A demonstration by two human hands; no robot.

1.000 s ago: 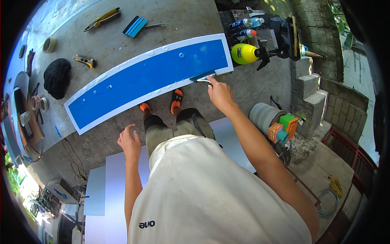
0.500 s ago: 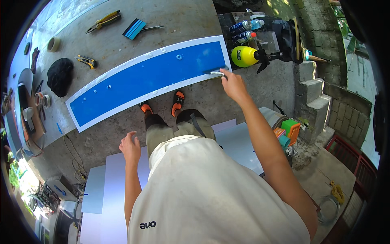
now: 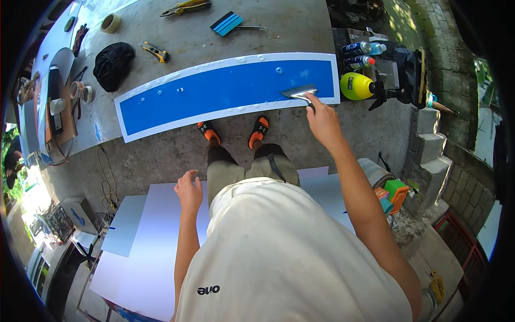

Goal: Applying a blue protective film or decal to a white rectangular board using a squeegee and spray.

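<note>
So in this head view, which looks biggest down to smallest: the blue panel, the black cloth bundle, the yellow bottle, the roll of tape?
1. blue panel, by far the largest.
2. black cloth bundle.
3. yellow bottle, slightly smaller, though the fisheye makes this close.
4. roll of tape, smallest.

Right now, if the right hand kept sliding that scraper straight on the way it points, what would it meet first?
The right hand holds the scraper on the blue panel, pointing away from the person. Going on, it would probably cross the panel's white far border, then bare concrete; depth is hard to judge.
</note>
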